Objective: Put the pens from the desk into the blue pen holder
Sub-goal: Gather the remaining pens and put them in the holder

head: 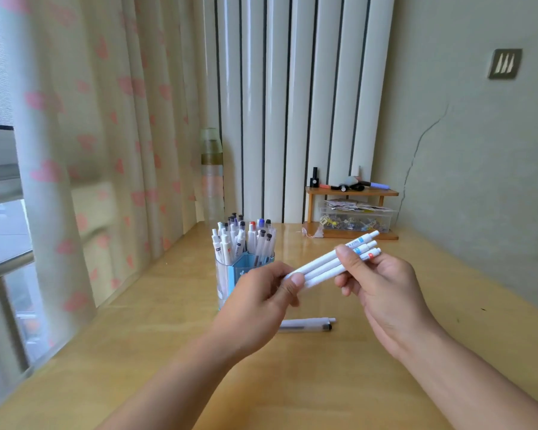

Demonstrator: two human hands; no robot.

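Note:
Three white pens point(323, 263) lie side by side in the air above the desk, slanting up to the right. My right hand point(382, 290) grips them near their upper ends, thumb on top. My left hand point(261, 302) pinches their lower ends. Behind my left hand stands the blue pen holder point(246, 268), filled with several upright pens. Two more pens point(308, 324) lie flat on the wooden desk point(292, 383) just below my hands, partly hidden by my left hand.
A small wooden shelf point(351, 212) with a clear box of clips and some markers sits at the back right against the wall. A tall clear bottle point(212, 175) stands behind the holder. A heart-print curtain point(106, 150) hangs along the left edge.

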